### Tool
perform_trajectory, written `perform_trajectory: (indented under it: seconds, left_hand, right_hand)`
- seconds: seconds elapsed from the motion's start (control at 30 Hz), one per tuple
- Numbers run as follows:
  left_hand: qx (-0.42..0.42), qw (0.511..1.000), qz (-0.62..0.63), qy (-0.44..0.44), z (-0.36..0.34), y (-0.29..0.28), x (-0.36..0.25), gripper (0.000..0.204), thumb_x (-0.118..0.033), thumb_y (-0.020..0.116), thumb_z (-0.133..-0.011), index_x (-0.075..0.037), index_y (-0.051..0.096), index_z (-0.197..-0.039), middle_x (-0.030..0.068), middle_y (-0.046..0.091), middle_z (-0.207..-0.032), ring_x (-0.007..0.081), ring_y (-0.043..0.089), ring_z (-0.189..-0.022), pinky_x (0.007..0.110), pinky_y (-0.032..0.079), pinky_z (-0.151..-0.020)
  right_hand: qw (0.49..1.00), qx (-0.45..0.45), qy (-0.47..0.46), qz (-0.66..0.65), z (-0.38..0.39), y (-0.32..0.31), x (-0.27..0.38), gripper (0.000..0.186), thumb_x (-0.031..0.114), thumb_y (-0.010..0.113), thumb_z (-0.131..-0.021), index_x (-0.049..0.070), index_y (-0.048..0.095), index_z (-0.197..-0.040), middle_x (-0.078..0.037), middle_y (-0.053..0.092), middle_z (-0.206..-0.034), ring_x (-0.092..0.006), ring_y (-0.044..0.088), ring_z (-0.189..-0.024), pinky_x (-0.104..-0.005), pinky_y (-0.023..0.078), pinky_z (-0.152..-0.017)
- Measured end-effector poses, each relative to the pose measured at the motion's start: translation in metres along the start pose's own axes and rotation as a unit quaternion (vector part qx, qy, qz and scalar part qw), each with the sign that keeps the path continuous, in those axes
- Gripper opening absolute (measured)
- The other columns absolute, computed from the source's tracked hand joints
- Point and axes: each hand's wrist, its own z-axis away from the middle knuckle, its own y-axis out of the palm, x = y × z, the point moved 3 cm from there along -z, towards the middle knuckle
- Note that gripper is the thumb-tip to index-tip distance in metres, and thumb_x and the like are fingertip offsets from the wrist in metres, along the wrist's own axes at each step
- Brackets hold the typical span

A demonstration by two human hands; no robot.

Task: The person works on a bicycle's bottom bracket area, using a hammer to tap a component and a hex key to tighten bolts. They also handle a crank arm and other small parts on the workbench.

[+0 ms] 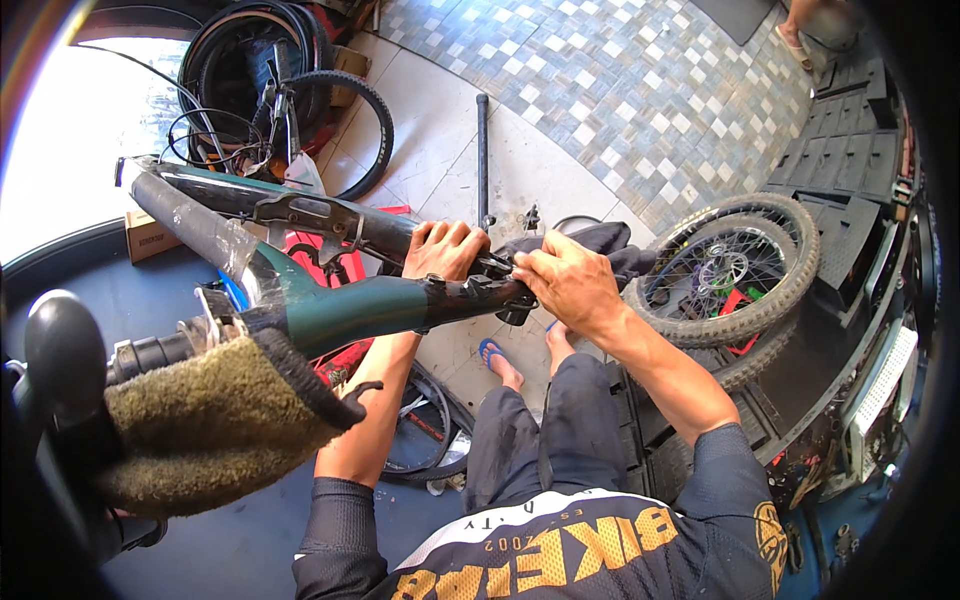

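A dark green and black bicycle frame (340, 308) lies across the view at waist height, with worn, scuffed patches on its tubes. A repair stand's clamp (205, 318) grips it at the left, beside a brownish towel (215, 420). My left hand (446, 250) is wrapped over the far side of the frame, its forearm passing beneath the green tube. At the frame's right end, my right hand (566, 284) is closed in a pinch. Between the hands shows a small metal part (497, 265); what the right fingers hold is hidden. Dark cloth (600, 240) shows just behind that hand.
Knobbly-tyred wheels (725, 270) lie at the right beside black plastic panels (840, 150). Another wheel (375, 120) and hanging tyres (235, 60) stand far left. A black bar (483, 160) lies beyond the hands. A cardboard box (148, 238) sits left. Another person's leg (793, 25) shows far right.
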Motion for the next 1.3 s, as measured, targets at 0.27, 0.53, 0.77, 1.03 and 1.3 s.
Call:
perform_trajectory:
  seconds: [0.27,0.53,0.77,1.03,1.3]
  left_hand:
    - [-0.008,1.0,0.001,0.007,-0.001,-0.006,-0.001,0.038,-0.046,0.069,-0.09,-0.019,0.065,-0.116,0.0057,0.062,-0.109,0.0278,0.063,-0.113,0.046,0.039,-0.11]
    - [0.006,1.0,0.007,-0.002,0.0,-0.008,-0.004,0.037,-0.042,0.07,-0.089,-0.018,0.066,-0.117,0.0071,0.063,-0.11,0.0291,0.062,-0.116,0.047,0.037,-0.111]
    - [-0.001,1.0,-0.006,0.003,-0.002,-0.009,-0.005,0.036,-0.043,0.069,-0.089,-0.018,0.066,-0.115,0.0064,0.062,-0.109,0.0285,0.062,-0.114,0.046,0.037,-0.11]
    - [-0.01,1.0,-0.003,0.001,-0.001,-0.004,-0.001,0.038,-0.048,0.067,-0.091,-0.019,0.066,-0.114,0.0061,0.062,-0.108,0.0279,0.062,-0.113,0.046,0.037,-0.109]
    - [0.006,1.0,-0.012,-0.009,0.0,0.001,0.001,0.039,-0.051,0.067,-0.092,-0.019,0.066,-0.114,0.0061,0.062,-0.108,0.0283,0.062,-0.114,0.046,0.036,-0.11]
  right_hand:
    - [0.977,0.144,0.105,-0.114,-0.006,-0.046,-0.058,0.024,0.034,0.081,-0.098,0.009,0.082,-0.1,-0.007,0.076,-0.09,-0.0229,0.074,-0.081,-0.0393,0.058,-0.075]
    - [0.725,0.1,0.273,-0.624,-0.04,-0.017,-0.077,0.028,0.012,0.058,-0.109,0.002,0.081,-0.122,-0.004,0.075,-0.103,-0.0085,0.066,-0.08,-0.0244,0.055,-0.072]
    - [0.884,0.357,0.16,-0.257,-0.069,0.026,-0.058,0.048,0.043,0.064,-0.1,0.007,0.081,-0.126,-0.008,0.08,-0.104,-0.0177,0.071,-0.091,-0.0363,0.057,-0.081]
    - [0.735,0.497,0.334,-0.32,-0.081,0.047,-0.077,0.028,0.043,0.074,-0.09,0.016,0.074,-0.093,-0.002,0.069,-0.089,-0.0157,0.063,-0.075,-0.0387,0.051,-0.062]
    - [0.815,0.478,0.249,-0.212,-0.088,0.087,-0.095,0.037,0.043,0.069,-0.093,0.006,0.075,-0.096,-0.009,0.069,-0.082,-0.0216,0.063,-0.063,-0.0444,0.048,-0.056]
